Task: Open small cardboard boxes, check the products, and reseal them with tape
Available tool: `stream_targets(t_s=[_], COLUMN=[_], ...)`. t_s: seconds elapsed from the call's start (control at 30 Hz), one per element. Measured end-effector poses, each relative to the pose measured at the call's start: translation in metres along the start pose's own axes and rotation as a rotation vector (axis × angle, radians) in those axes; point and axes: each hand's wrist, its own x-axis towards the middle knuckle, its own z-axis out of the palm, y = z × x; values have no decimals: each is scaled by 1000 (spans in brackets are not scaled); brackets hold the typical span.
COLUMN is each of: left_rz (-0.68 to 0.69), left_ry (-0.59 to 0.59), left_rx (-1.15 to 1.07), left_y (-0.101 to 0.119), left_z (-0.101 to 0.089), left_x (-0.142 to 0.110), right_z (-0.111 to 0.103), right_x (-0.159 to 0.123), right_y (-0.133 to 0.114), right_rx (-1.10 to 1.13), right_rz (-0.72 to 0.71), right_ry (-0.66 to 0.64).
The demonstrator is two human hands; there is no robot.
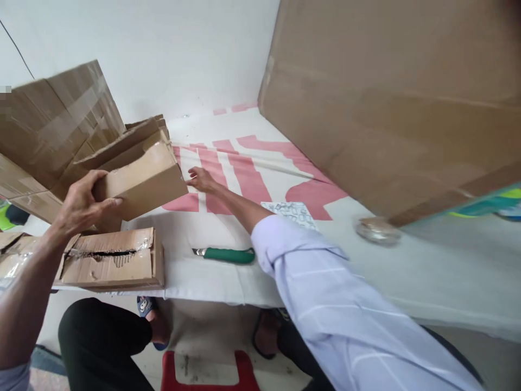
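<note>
My left hand (83,202) grips the left end of a long, narrow cardboard box (142,176), thumb along the front and fingers over the top. The box is tilted, its right end higher, above the table. Just off that right end is my right hand (200,180), its fingers loosely bent and apart with nothing seen in them; whether a fingertip touches the box I cannot tell. Below lies a torn-topped cardboard box (118,271) at the table's front edge. A green utility knife (228,255) with its blade out rests on the white cloth to the right of it.
A large open carton (61,119) stands at the left. A big cardboard carton (386,108) fills the right side. On the cloth are a patterned card (290,213) and a roll of clear tape (377,231). A red stool (209,386) shows below the table edge.
</note>
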Motion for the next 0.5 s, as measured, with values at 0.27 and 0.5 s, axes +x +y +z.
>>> stream_targets(t_s=[0.27,0.5], left_rz=[50,12], left_ry=[-247,-213], left_rx=[171,254], left_y=[-46,-52], left_z=[59,81], left_x=[39,59], right_z=[-91,-79], right_x=[-104,-227], right_y=[-3,-6], right_rx=[-56,-435], right_rz=[-16,-204], right_ry=[22,-267])
